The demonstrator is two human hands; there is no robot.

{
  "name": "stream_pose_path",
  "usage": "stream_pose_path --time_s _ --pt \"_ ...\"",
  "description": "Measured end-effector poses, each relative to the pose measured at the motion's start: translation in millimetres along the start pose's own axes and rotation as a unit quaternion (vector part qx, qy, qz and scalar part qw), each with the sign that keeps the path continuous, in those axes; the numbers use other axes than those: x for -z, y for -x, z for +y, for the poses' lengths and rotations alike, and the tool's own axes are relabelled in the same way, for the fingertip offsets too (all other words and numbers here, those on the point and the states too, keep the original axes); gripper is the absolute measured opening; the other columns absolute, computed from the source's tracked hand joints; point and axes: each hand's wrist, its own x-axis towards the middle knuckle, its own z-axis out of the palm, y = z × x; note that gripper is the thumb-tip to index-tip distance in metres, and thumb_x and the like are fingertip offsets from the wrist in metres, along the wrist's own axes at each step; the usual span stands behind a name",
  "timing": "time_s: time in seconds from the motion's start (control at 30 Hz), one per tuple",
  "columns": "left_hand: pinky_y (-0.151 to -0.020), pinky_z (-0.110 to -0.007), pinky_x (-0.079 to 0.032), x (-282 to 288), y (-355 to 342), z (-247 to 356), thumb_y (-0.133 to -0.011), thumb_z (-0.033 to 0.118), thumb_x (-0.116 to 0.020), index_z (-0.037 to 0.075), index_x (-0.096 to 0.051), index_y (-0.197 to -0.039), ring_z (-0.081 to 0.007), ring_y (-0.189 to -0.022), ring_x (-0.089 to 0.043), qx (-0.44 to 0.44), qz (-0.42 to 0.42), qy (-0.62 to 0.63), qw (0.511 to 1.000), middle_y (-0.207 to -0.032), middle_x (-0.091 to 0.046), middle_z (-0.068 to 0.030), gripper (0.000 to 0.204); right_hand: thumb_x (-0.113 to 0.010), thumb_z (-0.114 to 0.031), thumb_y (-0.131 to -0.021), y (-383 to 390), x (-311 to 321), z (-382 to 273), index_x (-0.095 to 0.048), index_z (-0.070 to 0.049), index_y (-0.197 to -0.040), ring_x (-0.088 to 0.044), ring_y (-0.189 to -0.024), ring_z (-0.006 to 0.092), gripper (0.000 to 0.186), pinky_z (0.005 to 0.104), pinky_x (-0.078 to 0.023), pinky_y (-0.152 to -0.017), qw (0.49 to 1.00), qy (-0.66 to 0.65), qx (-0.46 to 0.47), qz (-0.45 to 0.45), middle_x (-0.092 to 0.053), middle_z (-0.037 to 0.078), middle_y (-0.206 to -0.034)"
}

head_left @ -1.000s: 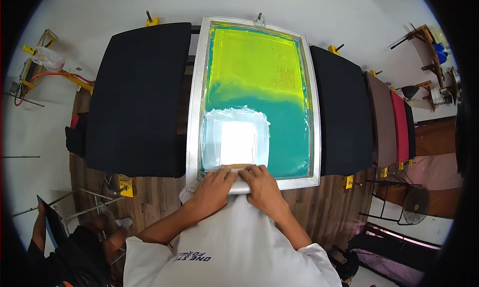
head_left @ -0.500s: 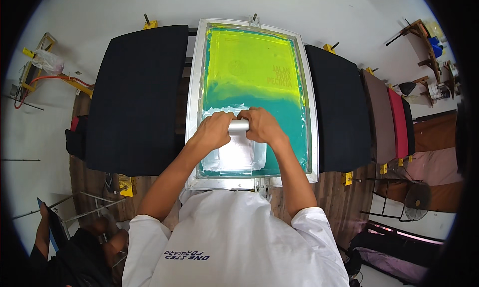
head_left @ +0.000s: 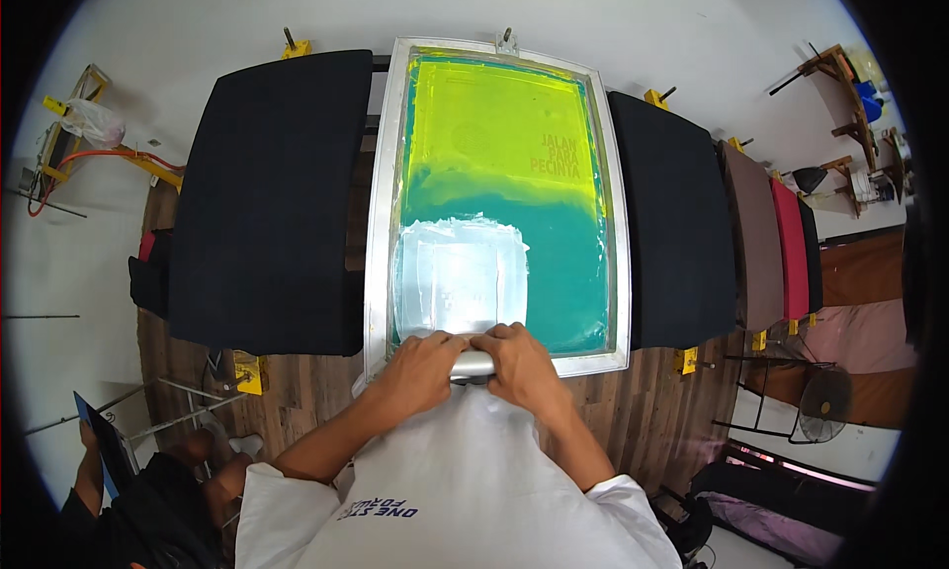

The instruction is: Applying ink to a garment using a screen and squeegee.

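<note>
Both hands grip a squeegee [head_left: 472,367] with a silver handle at the near end of a screen printing frame [head_left: 621,272]. My left hand [head_left: 423,373] is closed round the handle's left part, and my right hand [head_left: 521,369] round its right part. The thumbs point inward. Inside the metal frame, the mesh is yellow-green at the far half and teal [head_left: 563,272] nearer to me. A patch of white ink [head_left: 460,272] covers the near left of the mesh. The squeegee's blade is hidden beneath the hands and handle.
Fabric-covered black boards flank the frame on the left [head_left: 272,203] and right [head_left: 672,213]. Farther right stand a brown board [head_left: 751,233] and a red one [head_left: 788,243]. Yellow clamps [head_left: 250,371] show along the edges. Another person's arm [head_left: 89,470] is at the lower left. A fan [head_left: 825,401] stands right.
Both hands have drawn the squeegee toward me, from the middle of the white patch to the frame's near edge. More of the white ink patch is now uncovered.
</note>
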Motion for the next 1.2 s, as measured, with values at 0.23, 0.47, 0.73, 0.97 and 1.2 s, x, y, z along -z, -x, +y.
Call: stream_pose_path --time_s 0.23,0.47,0.73,0.97,1.2 --pt "-0.091 -0.045 -0.051 51 -75 -14 -0.072 -0.008 -0.061 0.001 -0.067 -0.114 -0.04 -0.1 -0.064 0.011 0.031 -0.021 0.999 -0.105 -0.067 -0.0225 0.043 -0.069 0.002 -0.062 -81 35 19 -0.072 -0.008 -0.105 -0.064 -0.091 0.0384 0.044 0.045 -0.054 -0.081 0.996 0.067 0.031 0.044 -0.068 0.016 -0.096" --pt "-0.095 -0.048 -0.049 3 -43 -27 -0.07 -0.016 -0.058 -0.001 -0.06 -0.123 -0.0433 -0.108 -0.059 -0.041 0.149 -0.048 0.987 -0.129 -0.056 -0.0226 0.055 -0.072 0.006 -0.057 -52 -9 23 -0.061 -0.006 -0.12 -0.055 -0.104 0.041 0.065 0.0442 -0.051 -0.092 0.992 0.047 0.058 0.104 -0.059 0.019 -0.118" --pt "-0.101 -0.047 -0.045 3 8 0 -0.072 -0.008 -0.06 -0.004 -0.06 -0.123 -0.0352 -0.116 -0.059 -0.019 0.0 0.003 1.0 -0.12 -0.062 -0.0213 0.052 -0.066 0.007 -0.061 2 -7 2 -0.066 -0.003 -0.115 -0.058 -0.099 0.0383 0.056 0.0435 -0.051 -0.09 0.999 0.011 0.039 -0.005 -0.064 0.017 -0.109" --pt "-0.081 -0.047 -0.054 43 -91 -37 -0.074 -0.003 -0.063 0.003 -0.069 -0.101 -0.0399 -0.089 -0.067 -0.051 0.137 -0.043 0.988 -0.095 -0.069 -0.0203 0.029 -0.065 0.003 -0.064 -100 34 30 -0.072 -0.01 -0.105 -0.063 -0.092 0.039 0.043 0.0464 -0.054 -0.082 0.992 0.079 0.07 0.073 -0.067 0.017 -0.096" --pt "-0.082 -0.048 -0.053 13 -68 -40 -0.074 -0.008 -0.062 0.003 -0.062 -0.116 -0.0417 -0.088 -0.065 -0.096 0.178 -0.033 0.979 -0.105 -0.066 -0.0201 0.044 -0.072 0.0 -0.063 -76 5 35 -0.065 -0.008 -0.111 -0.06 -0.097 0.0387 0.049 0.0465 -0.056 -0.08 0.99 0.07 0.076 0.093 -0.064 0.016 -0.105"
